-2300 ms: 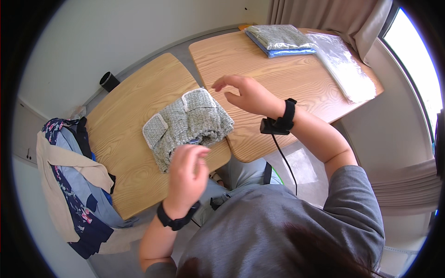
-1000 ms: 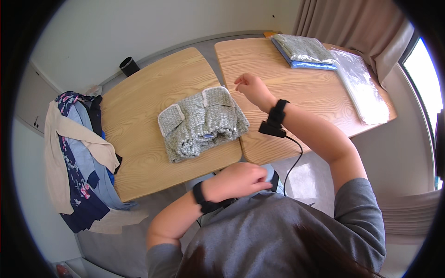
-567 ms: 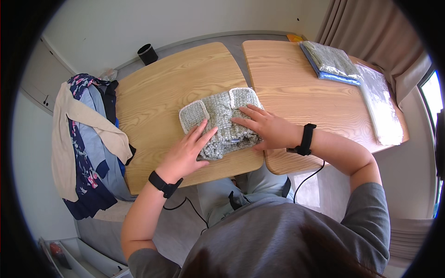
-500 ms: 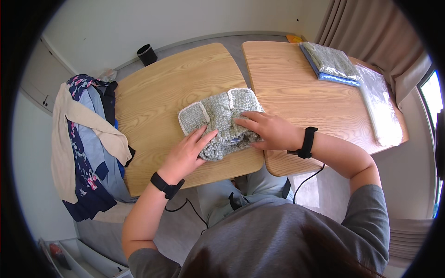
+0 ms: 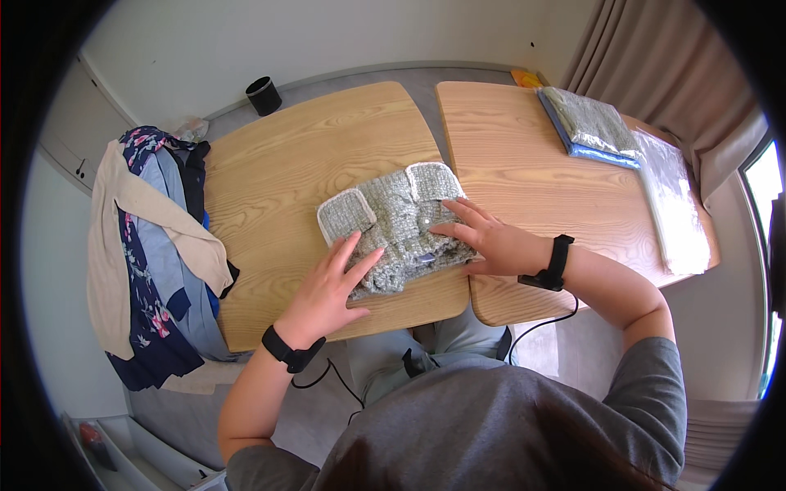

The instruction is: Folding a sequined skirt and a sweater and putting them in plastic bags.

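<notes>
A grey-green tweed-like garment (image 5: pixel 391 204), folded into a bundle, lies near the front right of the left table. It has two white-edged pocket flaps on its far side, and a small dark blue label (image 5: pixel 424 259) shows near its front edge. My left hand (image 5: pixel 323 290) rests at the garment's left side, fingers spread, fingertips on the cloth. On the right side my right hand (image 5: pixel 499 241) has its fingers apart, fingertips touching the fabric. Neither hand grips it. Each wrist wears a black band.
Several clothes (image 5: pixel 147 254), beige, floral navy and light blue, hang over the left table's (image 5: pixel 286 139) left edge. On the right table (image 5: pixel 524 172) lie bagged folded garments (image 5: pixel 594 123) and clear plastic bags (image 5: pixel 671 204). A black bin (image 5: pixel 263 96) stands beyond. Black cables hang near my lap.
Both hands have drawn slightly outward with fingers spread wider, showing more of the garment's front and label. The whole view has shifted a little downward.
</notes>
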Motion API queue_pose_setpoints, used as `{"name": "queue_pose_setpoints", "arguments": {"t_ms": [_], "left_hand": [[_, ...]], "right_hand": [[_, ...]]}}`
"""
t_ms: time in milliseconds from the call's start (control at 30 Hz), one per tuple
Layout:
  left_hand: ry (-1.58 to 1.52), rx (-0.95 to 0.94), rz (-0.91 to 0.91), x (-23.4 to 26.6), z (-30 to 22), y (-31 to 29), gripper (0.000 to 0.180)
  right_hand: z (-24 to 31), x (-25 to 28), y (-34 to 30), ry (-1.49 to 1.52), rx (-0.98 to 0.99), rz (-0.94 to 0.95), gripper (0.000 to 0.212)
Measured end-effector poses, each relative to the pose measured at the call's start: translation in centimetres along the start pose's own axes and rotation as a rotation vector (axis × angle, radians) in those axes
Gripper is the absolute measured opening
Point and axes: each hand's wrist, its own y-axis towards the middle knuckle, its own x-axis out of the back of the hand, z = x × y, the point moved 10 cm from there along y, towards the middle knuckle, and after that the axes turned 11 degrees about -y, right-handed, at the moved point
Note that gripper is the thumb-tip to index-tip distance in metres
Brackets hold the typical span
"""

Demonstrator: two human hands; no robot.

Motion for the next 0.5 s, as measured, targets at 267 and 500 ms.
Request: {"name": "queue_pose_setpoints", "arguments": {"t_ms": [267,500], "left_hand": [[0.018,-0.008,-0.086,-1.3,1.4,0.5,0.072],[-0.355,0.11,-0.352,3.2,3.1,-0.1,0.053]], "right_hand": [[-1.1,-0.6,0.2,0.139,-0.076,-0.033,0.073],[-3.3,1.3,1.3,0.443,-0.229,0.053,0.067]]}}
